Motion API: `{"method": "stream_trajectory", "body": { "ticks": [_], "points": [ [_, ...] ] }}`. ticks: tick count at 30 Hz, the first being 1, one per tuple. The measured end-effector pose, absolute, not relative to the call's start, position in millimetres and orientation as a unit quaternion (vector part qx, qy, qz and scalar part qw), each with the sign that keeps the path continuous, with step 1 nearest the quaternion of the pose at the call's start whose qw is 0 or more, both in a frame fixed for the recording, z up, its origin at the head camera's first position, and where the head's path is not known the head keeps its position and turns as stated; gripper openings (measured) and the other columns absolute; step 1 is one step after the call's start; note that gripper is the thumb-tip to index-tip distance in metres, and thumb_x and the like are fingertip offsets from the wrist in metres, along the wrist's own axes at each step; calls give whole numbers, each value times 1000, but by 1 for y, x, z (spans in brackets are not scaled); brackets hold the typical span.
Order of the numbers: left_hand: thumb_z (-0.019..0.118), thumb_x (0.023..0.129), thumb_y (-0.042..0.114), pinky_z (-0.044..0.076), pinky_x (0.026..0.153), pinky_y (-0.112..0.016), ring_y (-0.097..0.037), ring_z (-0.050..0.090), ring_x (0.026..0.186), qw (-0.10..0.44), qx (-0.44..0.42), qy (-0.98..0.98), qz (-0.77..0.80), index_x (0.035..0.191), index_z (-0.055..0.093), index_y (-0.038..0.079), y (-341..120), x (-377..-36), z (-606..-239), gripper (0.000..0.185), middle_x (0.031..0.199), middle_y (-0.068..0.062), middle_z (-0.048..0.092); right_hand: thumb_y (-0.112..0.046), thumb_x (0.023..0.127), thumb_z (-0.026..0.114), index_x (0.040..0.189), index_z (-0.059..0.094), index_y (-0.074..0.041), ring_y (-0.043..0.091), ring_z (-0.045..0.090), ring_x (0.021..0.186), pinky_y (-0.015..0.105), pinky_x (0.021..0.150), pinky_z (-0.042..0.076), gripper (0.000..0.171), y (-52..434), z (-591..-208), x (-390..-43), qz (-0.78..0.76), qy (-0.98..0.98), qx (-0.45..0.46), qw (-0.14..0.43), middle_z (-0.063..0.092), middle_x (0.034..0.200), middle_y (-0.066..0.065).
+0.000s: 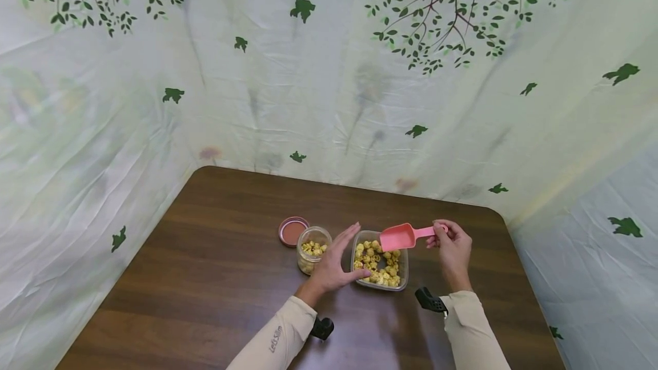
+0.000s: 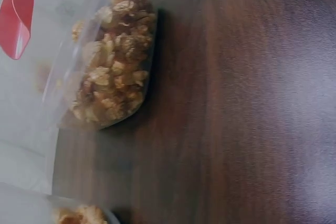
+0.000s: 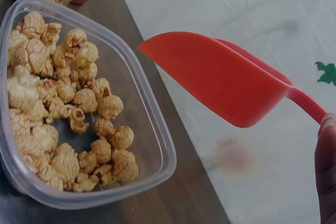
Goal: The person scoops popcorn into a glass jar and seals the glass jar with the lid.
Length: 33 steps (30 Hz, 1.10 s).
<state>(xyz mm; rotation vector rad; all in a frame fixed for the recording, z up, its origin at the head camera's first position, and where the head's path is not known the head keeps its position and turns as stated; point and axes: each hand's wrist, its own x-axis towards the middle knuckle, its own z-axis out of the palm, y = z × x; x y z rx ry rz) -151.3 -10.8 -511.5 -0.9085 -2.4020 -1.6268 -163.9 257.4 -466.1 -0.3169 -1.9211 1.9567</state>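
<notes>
left hand is laid flat, fingers straight, against the left wall of the clear plastic tub of knobbly caramel popcorn, so nothing's gripped there. further left, a small round jar part-filled with popcorn is seen, with its pink lid lying beside it. right hand is pinched on the handle of the smooth pink scoop, which is held level just above the tub's far rim, handle pointing right, mouth toward the jar.
</notes>
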Motion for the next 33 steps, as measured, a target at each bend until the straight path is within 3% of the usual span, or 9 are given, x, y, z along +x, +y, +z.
{"method": "stream_trajectory", "body": {
  "ticks": [7, 14, 21, 33],
  "points": [
    [64, 77, 69, 29, 108, -56, -31, 32, 139, 59, -297, -798, -522, 150, 34, 11, -8, -150, -524, 97, 155, -8, 32, -8, 96, 58, 108, 61, 11, 7, 58, 52, 20, 52, 53, 23, 263, -471, -158, 668, -710, -135, 180, 61, 70, 0],
    [75, 76, 55, 28, 110, -54, -28, 28, 142, 13, -255, -809, -530, 152, 30, 14, -8, -148, -536, 98, 157, -3, 28, -8, 96, 58, 110, 61, 11, 8, 57, 54, 21, 53, 53, 24, 266, -475, -156, 638, -737, -143, 170, 60, 72, 1],
    [82, 74, 42, 27, 111, -54, -32, 29, 140, 3, -238, -809, -537, 150, 31, 5, -6, -148, -548, 99, 154, -15, 32, -9, 96, 58, 108, 62, 9, 9, 57, 55, 22, 52, 53, 22, 267, -475, -151, 609, -764, -139, 159, 61, 76, 10],
    [84, 72, 39, 31, 108, -54, -34, 42, 132, -20, -191, -821, -538, 151, 30, 7, -3, -144, -564, 101, 152, -15, 35, -5, 94, 60, 102, 64, 6, 8, 56, 50, 27, 49, 54, 14, 266, -482, -148, 564, -801, -107, 171, 60, 76, 25]
  ]
}}
